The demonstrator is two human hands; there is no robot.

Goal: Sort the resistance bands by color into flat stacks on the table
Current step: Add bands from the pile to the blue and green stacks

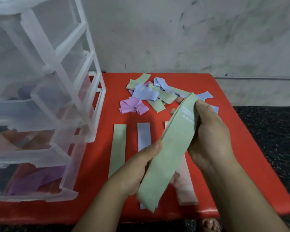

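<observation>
1. Drawer unit (60,91): I see a tall tower of translucent, frosted white plastic standing on the left part of the red table (94,181). Crumpled purple and orange-pink material shows dimly through its lower drawers.

2. Red table: smooth, glossy top with rounded corners.

3. Held green band (167,156): a long, flat, matte loop of pale green rubber-like sheet with small white print near its upper end. It is lifted off the table's near right part and tilted, with its upper end toward the far edge.

4. Right hand (211,131): clamped on the band's upper end, thumb on the printed face, fingertips wrapped behind.

5. Left hand (141,166): clamped on the band's lower half, thumb on top, fingers curled beneath.

6. Sorted strips, lying flat and parallel on the table's near half:
- the green strip (118,148) lies nearest the drawer unit;
- the blue strip (144,136) lies next to it;
- the pink strip (186,186) is largely covered by the held band.

7. Unsorted pile (151,94): green, blue and purple bands, folded and overlapping, at the table's far centre. A knotted purple band (134,107) sits at its near-left edge.
</observation>
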